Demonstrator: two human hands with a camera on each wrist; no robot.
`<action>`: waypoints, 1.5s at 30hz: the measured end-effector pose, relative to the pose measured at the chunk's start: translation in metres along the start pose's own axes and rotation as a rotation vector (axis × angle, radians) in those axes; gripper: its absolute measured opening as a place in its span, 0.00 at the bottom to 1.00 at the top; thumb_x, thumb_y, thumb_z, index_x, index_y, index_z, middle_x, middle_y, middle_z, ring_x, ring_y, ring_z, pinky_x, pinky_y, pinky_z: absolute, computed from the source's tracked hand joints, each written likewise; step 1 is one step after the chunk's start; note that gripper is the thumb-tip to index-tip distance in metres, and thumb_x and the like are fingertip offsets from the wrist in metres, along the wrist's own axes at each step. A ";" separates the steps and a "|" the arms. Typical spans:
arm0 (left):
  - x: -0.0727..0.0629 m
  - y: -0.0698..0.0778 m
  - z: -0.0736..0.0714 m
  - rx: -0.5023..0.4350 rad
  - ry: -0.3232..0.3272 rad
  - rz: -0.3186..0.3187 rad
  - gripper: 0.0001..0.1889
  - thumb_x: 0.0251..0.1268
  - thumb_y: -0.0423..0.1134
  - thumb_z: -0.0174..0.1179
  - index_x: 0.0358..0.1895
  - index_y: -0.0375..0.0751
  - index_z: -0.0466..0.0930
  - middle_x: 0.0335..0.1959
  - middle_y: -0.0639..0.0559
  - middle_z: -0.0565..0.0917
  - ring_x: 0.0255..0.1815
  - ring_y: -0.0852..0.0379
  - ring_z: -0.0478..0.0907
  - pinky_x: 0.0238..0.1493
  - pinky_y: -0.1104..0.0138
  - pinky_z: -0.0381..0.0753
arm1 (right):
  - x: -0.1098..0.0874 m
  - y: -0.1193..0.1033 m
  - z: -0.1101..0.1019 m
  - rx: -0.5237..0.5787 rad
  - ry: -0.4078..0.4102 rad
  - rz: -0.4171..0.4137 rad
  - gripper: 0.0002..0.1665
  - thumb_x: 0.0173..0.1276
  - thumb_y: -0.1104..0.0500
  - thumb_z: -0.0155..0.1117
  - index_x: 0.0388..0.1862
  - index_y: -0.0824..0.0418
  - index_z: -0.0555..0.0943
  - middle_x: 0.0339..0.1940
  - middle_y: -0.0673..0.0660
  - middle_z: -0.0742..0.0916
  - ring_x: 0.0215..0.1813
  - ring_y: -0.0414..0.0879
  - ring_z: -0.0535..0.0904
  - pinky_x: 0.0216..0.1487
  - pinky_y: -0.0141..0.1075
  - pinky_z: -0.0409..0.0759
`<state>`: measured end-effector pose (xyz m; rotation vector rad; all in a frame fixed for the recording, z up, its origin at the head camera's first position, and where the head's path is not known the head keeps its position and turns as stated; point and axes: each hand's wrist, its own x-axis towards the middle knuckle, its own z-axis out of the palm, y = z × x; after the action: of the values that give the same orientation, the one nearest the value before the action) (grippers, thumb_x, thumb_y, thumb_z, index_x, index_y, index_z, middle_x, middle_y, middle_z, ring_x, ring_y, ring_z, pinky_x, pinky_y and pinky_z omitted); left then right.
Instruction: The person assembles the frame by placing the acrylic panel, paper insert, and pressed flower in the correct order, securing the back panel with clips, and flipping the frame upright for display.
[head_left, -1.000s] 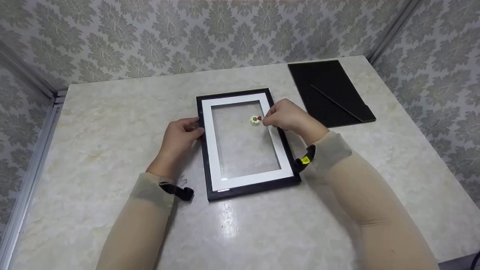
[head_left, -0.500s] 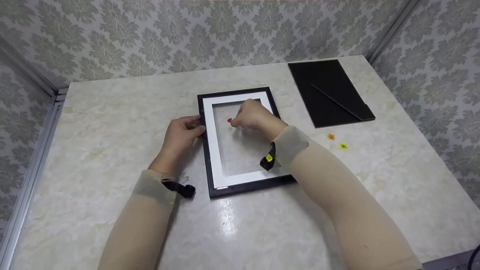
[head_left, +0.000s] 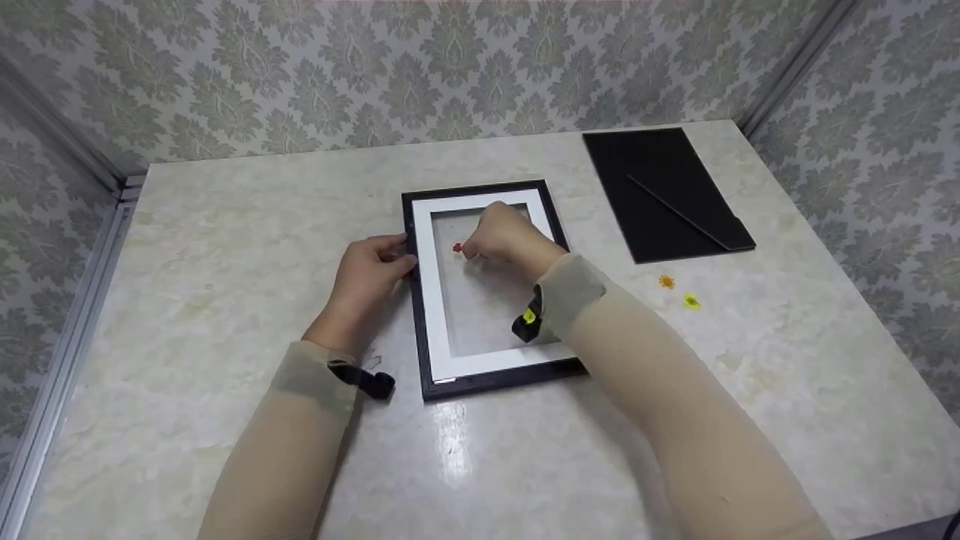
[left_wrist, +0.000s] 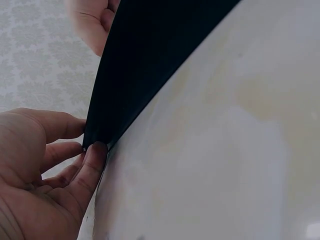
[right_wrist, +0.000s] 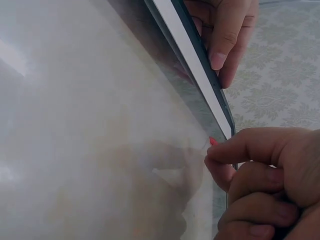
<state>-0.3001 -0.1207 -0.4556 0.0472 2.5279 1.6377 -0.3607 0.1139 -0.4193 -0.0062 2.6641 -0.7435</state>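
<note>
A black photo frame [head_left: 422,300] with a white mat lies flat on the marble table. My left hand [head_left: 397,259] grips its left edge, thumb on top; the left wrist view shows those fingers [left_wrist: 92,155] against the dark rim [left_wrist: 150,65]. Over the upper left of the glass [head_left: 480,315], my right hand [head_left: 469,250] pinches a tiny red flower piece [head_left: 457,247]. In the right wrist view the red piece [right_wrist: 213,141] sticks out from the pinching fingertips [right_wrist: 225,150], close to the mat, with the left hand [right_wrist: 225,40] beyond.
A black backing board [head_left: 664,191] lies at the table's back right. A small orange flower [head_left: 666,282] and a yellow one [head_left: 691,301] lie on the table right of the frame. Patterned walls close in the table on three sides.
My right hand has moved left across the glass with the red piece, from the right mat to the upper left. The white flower is out of sight now; the orange and yellow flowers show.
</note>
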 end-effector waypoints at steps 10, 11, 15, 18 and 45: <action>0.003 0.000 0.002 0.004 0.001 0.002 0.26 0.81 0.35 0.65 0.78 0.35 0.81 0.69 0.35 0.89 0.65 0.45 0.88 0.64 0.62 0.86 | -0.022 0.016 -0.018 0.098 -0.013 -0.006 0.17 0.68 0.49 0.83 0.40 0.63 0.96 0.26 0.49 0.86 0.23 0.41 0.70 0.27 0.35 0.71; 0.003 0.001 0.002 0.007 0.000 0.001 0.26 0.81 0.35 0.65 0.78 0.35 0.81 0.70 0.35 0.89 0.66 0.45 0.88 0.65 0.61 0.86 | -0.029 0.017 -0.021 0.118 -0.007 -0.008 0.17 0.69 0.49 0.82 0.42 0.63 0.96 0.28 0.50 0.87 0.22 0.40 0.68 0.27 0.34 0.70; 0.004 0.002 0.003 0.007 -0.002 -0.006 0.26 0.81 0.35 0.65 0.78 0.36 0.81 0.73 0.36 0.87 0.71 0.44 0.85 0.74 0.55 0.84 | -0.051 0.032 -0.036 0.180 0.029 -0.037 0.16 0.70 0.50 0.82 0.44 0.62 0.97 0.35 0.50 0.90 0.26 0.38 0.69 0.29 0.33 0.70; 0.003 0.003 0.003 0.001 -0.004 -0.007 0.25 0.82 0.35 0.65 0.78 0.36 0.81 0.74 0.36 0.86 0.74 0.43 0.84 0.78 0.51 0.82 | -0.062 0.048 -0.046 0.209 0.056 -0.062 0.16 0.70 0.49 0.82 0.43 0.62 0.97 0.30 0.46 0.87 0.29 0.39 0.70 0.32 0.34 0.71; -0.001 0.001 -0.002 0.025 0.000 -0.007 0.26 0.81 0.36 0.64 0.78 0.36 0.81 0.75 0.37 0.86 0.72 0.44 0.84 0.73 0.58 0.83 | -0.135 0.218 -0.120 0.305 0.238 0.004 0.21 0.76 0.45 0.80 0.56 0.59 0.96 0.40 0.30 0.89 0.42 0.41 0.74 0.36 0.33 0.75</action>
<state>-0.2992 -0.1220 -0.4540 0.0416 2.5454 1.6038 -0.2569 0.3754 -0.3862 0.1783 2.7363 -1.2089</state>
